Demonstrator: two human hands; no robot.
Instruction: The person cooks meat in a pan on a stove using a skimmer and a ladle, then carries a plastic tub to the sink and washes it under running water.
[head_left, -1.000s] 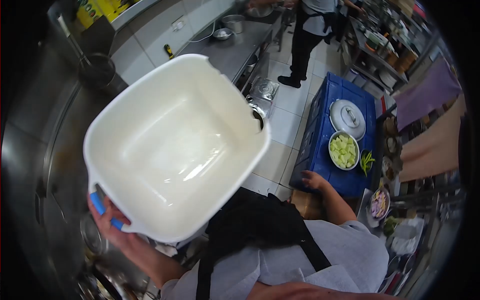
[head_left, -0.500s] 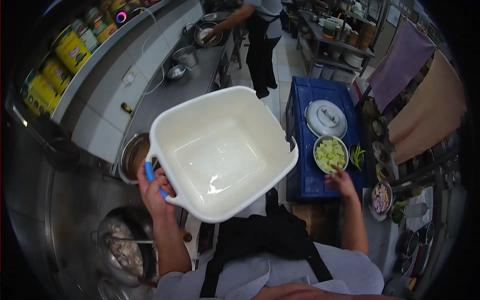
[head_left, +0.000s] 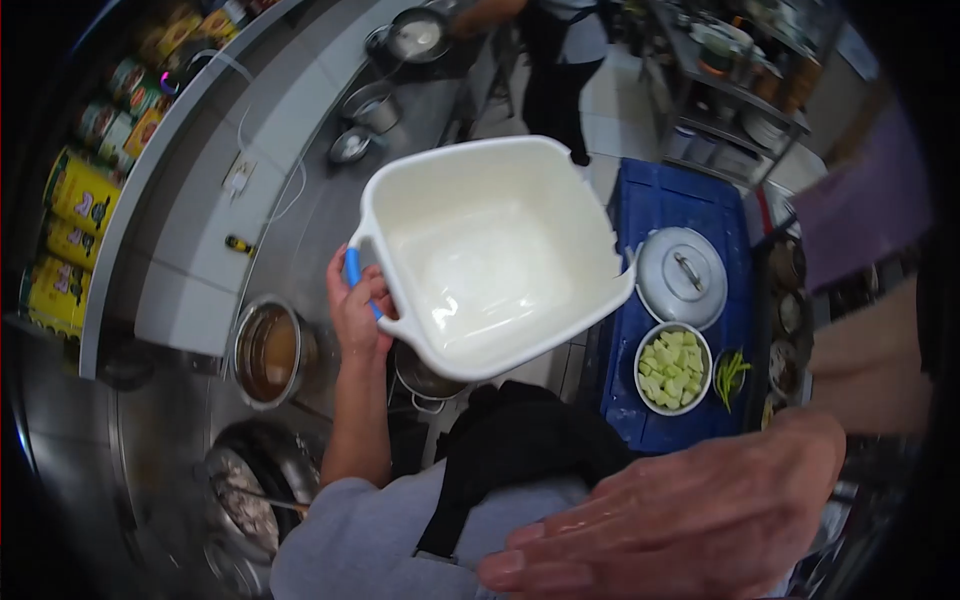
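My left hand (head_left: 360,308) is wrapped round the blue grip of a white plastic basin (head_left: 500,245), which it holds up in the air with the inside facing me. The basin looks empty, and its far right rim is broken and jagged. Close to the camera, my right hand (head_left: 690,510) is raised with its fingers stretched out and holds nothing. Beyond it, a bowl of cut pale green pieces (head_left: 672,368) sits on a blue container (head_left: 640,420) beside a silver lid (head_left: 682,278) and some green chillies (head_left: 732,378).
A pot of brown liquid (head_left: 275,352) and a wok with pale food (head_left: 245,500) are at the left. Yellow cans (head_left: 85,195) line a shelf. A person in dark trousers (head_left: 555,80) stands by the far counter. Cloths (head_left: 870,220) hang at the right.
The basin and my left hand have shifted right in view. My right hand has left the area by the green pieces and come up close to the camera. The view has turned.
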